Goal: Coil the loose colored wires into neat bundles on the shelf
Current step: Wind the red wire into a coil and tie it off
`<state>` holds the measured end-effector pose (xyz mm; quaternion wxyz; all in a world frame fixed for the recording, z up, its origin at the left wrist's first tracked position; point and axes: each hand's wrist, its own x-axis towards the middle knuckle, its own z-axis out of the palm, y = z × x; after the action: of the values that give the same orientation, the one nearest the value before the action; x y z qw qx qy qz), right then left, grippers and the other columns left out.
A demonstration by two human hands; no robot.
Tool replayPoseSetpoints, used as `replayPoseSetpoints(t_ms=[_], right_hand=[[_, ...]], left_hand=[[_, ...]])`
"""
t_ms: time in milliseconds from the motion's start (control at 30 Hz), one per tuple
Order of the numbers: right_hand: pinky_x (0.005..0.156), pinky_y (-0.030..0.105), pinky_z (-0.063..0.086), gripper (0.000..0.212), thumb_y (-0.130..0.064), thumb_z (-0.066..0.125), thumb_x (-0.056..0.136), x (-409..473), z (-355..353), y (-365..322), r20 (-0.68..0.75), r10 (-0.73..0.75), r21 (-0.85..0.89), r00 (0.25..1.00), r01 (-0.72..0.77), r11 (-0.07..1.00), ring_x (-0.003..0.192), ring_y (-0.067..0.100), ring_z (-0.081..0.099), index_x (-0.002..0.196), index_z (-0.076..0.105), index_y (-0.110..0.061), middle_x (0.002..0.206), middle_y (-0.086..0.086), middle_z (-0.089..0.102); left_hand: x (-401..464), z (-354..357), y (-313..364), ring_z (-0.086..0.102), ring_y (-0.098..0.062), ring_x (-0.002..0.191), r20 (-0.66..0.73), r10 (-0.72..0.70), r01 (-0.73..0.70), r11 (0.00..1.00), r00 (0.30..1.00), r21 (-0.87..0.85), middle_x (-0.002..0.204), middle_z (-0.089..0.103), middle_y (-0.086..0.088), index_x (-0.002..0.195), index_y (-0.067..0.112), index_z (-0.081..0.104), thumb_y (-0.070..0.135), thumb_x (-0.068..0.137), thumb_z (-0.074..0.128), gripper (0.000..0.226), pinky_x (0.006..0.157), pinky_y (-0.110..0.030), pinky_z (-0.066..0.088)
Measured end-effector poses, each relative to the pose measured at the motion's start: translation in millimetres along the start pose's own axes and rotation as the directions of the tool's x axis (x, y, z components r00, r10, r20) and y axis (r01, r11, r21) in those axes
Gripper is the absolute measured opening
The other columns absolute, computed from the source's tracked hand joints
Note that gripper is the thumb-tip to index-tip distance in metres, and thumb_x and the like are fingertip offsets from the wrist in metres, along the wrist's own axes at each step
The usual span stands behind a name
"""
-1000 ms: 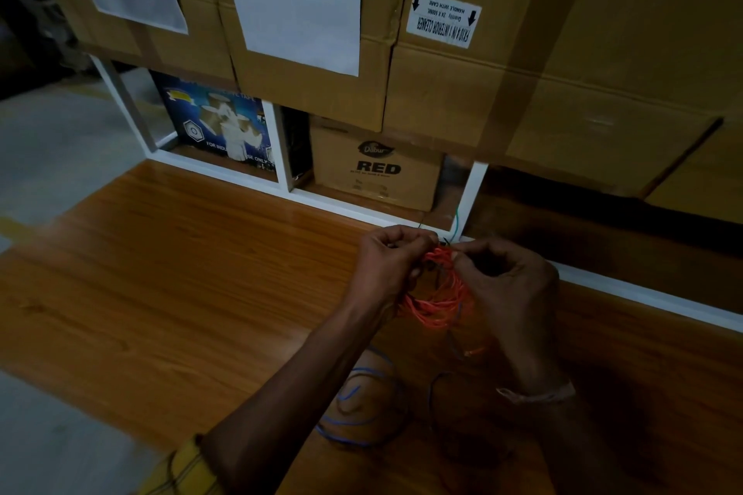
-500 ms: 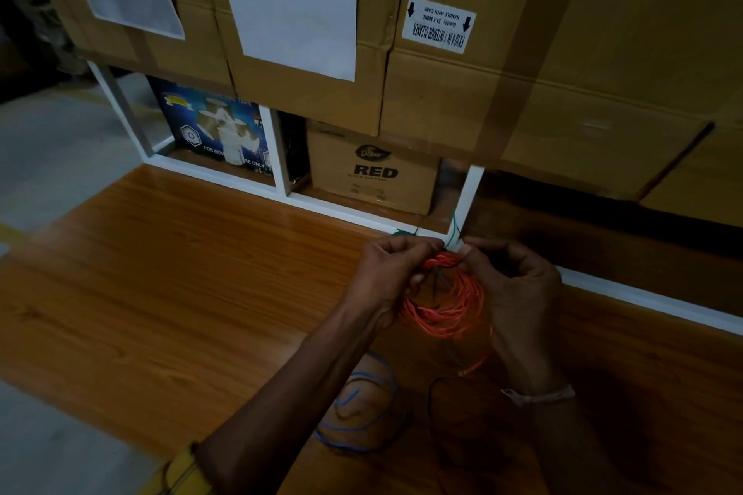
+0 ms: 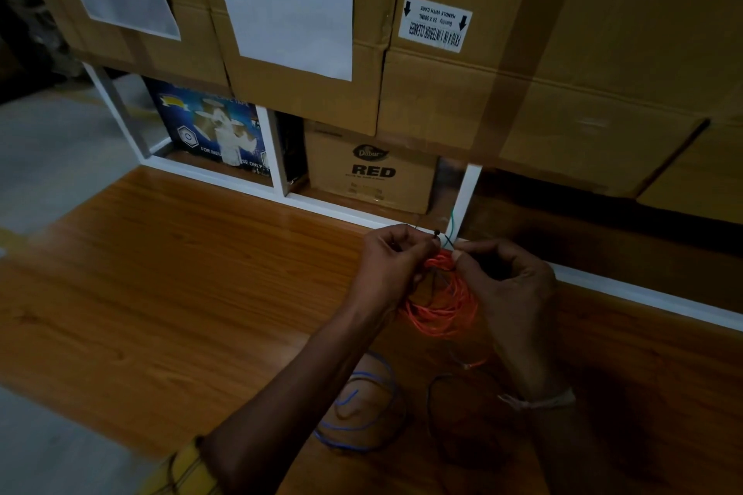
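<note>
Both hands have drawn slightly apart: left hand [image 3: 396, 265] and right hand [image 3: 508, 285] each pinch the orange wire coil [image 3: 444, 301], apparently securing its loops with a thin dark tie [image 3: 442, 239].

orange coil [image 3: 442, 309] partly behind hands, upper boxes [image 3: 563, 72] cropped, paper text unreadable

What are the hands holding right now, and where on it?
Both hands, left and right, pinch the orange wire coil at its top, where the loops gather. The rest of the coil hangs below the grip.
</note>
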<state>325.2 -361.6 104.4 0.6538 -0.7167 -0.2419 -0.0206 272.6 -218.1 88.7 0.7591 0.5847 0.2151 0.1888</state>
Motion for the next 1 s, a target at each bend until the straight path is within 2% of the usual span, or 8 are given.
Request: replayPoseSetpoints(t_ms=[100, 133, 233, 300, 533, 633, 833, 1000], right_hand=[[0.080, 0.017, 0.057, 0.020, -0.001, 0.078, 0.085, 0.9, 0.1, 1.8, 0.008, 0.025, 0.024, 1.000, -0.025, 0.999, 0.091, 0.005, 0.073, 0.086, 0.076, -0.022, 0.089, -0.008, 0.077], [0.080, 0.018, 0.057, 0.019, -0.001, 0.078, 0.085, 1.1, 0.4, 2.4, 0.011, 0.030, 0.032, 0.999, -0.031, 0.999, 0.091, 0.006, 0.074, 0.086, 0.076, -0.020, 0.090, -0.007, 0.078], [0.080, 0.019, 0.058, 0.016, -0.001, 0.079, 0.084, 1.0, 1.5, 3.5, 0.009, 0.041, 0.044, 0.999, -0.041, 0.998, 0.091, 0.007, 0.074, 0.086, 0.077, -0.016, 0.089, -0.005, 0.078], [0.079, 0.019, 0.058, 0.014, -0.001, 0.079, 0.084, 0.5, 1.8, 4.1, 0.008, 0.051, 0.047, 0.999, -0.051, 0.998, 0.090, 0.007, 0.074, 0.087, 0.078, -0.016, 0.088, -0.006, 0.078], [0.080, 0.024, 0.059, 0.018, -0.003, 0.079, 0.084, 2.4, 1.3, 8.7, 0.004, 0.063, 0.028, 0.998, -0.063, 0.998, 0.087, 0.011, 0.075, 0.084, 0.078, -0.021, 0.085, -0.005, 0.078], [0.081, 0.028, 0.059, 0.017, -0.003, 0.079, 0.085, 2.4, 1.4, 10.3, 0.005, 0.078, 0.037, 0.997, -0.078, 0.996, 0.088, 0.014, 0.075, 0.084, 0.078, -0.019, 0.086, -0.002, 0.079], [0.076, 0.019, 0.057, 0.014, -0.001, 0.080, 0.084, 2.2, 0.5, 10.0, 0.009, 0.070, 0.047, 0.998, -0.070, 0.996, 0.085, 0.009, 0.075, 0.085, 0.079, -0.015, 0.085, -0.005, 0.079], [0.080, 0.025, 0.060, 0.011, -0.002, 0.078, 0.086, 2.9, -0.4, 14.9, 0.022, 0.103, 0.054, 0.994, -0.104, 0.993, 0.089, 0.014, 0.075, 0.089, 0.080, -0.013, 0.087, -0.002, 0.079]], left_hand=[[-2.6, 0.6, 0.7, 0.044, -0.004, 0.041, 0.019, 0.049, -0.050, 0.998, 0.999, 0.031, 0.086, 0.061, -0.041, 0.103, -0.013, 0.067, 0.006, 0.098, 0.069, 0.019, 0.039, -0.018, 0.033], [-2.7, 0.7, -0.3, 0.043, -0.005, 0.041, 0.021, 0.056, -0.057, 0.997, 0.998, 0.043, 0.085, 0.062, -0.041, 0.102, -0.012, 0.066, 0.006, 0.098, 0.068, 0.018, 0.039, -0.019, 0.032], [-1.7, 1.5, -3.1, 0.042, -0.007, 0.042, 0.017, 0.070, -0.072, 0.995, 0.997, 0.070, 0.064, 0.059, -0.012, 0.099, -0.011, 0.067, 0.005, 0.098, 0.070, 0.016, 0.040, -0.020, 0.031], [-1.2, 2.4, -3.9, 0.041, -0.007, 0.042, 0.014, 0.077, -0.078, 0.994, 0.997, 0.079, 0.061, 0.056, -0.004, 0.098, -0.011, 0.067, 0.004, 0.097, 0.070, 0.015, 0.040, -0.021, 0.030], [-4.5, 3.2, -3.1, 0.043, -0.004, 0.042, 0.034, 0.141, -0.144, 0.982, 0.989, 0.119, 0.057, 0.055, 0.005, 0.091, -0.002, 0.068, 0.002, 0.097, 0.069, 0.008, 0.041, -0.020, 0.033], [-4.3, 3.1, -3.3, 0.043, -0.003, 0.042, 0.027, 0.149, -0.151, 0.982, 0.989, 0.116, 0.057, 0.055, 0.005, 0.092, -0.004, 0.068, 0.001, 0.097, 0.069, 0.008, 0.041, -0.019, 0.033], [-3.3, 4.1, -5.7, 0.048, 0.000, 0.043, 0.030, 0.166, -0.168, 0.976, 0.986, 0.138, 0.059, 0.058, 0.005, 0.092, -0.005, 0.069, 0.000, 0.096, 0.069, 0.007, 0.042, -0.016, 0.036], [-3.3, 3.4, -8.8, 0.052, 0.000, 0.048, 0.037, 0.188, -0.191, 0.963, 0.982, 0.192, 0.070, 0.064, 0.001, 0.095, 0.000, 0.073, 0.004, 0.096, 0.070, 0.005, 0.046, -0.017, 0.039]])
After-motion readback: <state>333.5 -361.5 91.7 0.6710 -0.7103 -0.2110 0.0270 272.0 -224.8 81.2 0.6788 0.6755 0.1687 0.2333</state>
